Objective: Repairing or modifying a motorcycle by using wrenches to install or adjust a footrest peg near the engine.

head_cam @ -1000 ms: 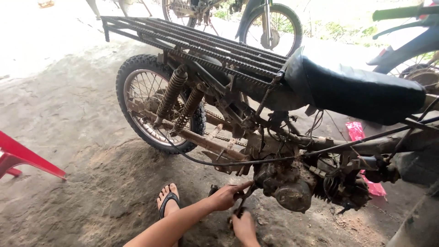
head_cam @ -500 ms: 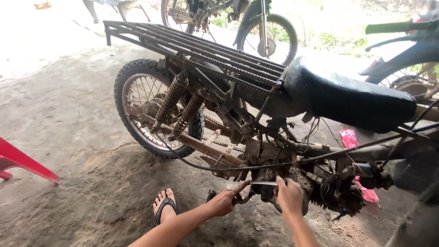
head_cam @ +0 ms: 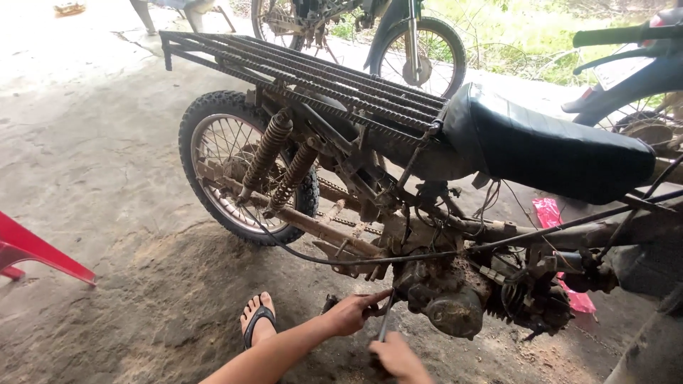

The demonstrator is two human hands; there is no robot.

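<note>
A worn, rusty motorcycle (head_cam: 427, 235) stands on the dirt floor, with a black seat (head_cam: 548, 146) and a long metal rear rack (head_cam: 306, 67). My left hand (head_cam: 352, 313) reaches under the frame just left of the dirty engine (head_cam: 448, 299). Its fingers pinch the upper part of a thin metal tool (head_cam: 384, 323). My right hand (head_cam: 398, 359) is lower, at the bottom edge of the view, and grips the same tool's lower end. The tool points up toward the engine's underside. My foot in a black sandal (head_cam: 257, 320) rests on the ground beside my left arm.
The rear wheel (head_cam: 238, 167) with two rusty springs (head_cam: 277, 160) is to the left of my hands. A red plastic chair (head_cam: 32, 252) stands at the far left. Another motorcycle's wheel (head_cam: 420, 53) is behind the rack. A pink bag (head_cam: 551, 213) lies beyond the engine.
My right hand went up onto the engine half a second ago and has dropped back below my left hand, onto the tool. My left hand has stayed in place.
</note>
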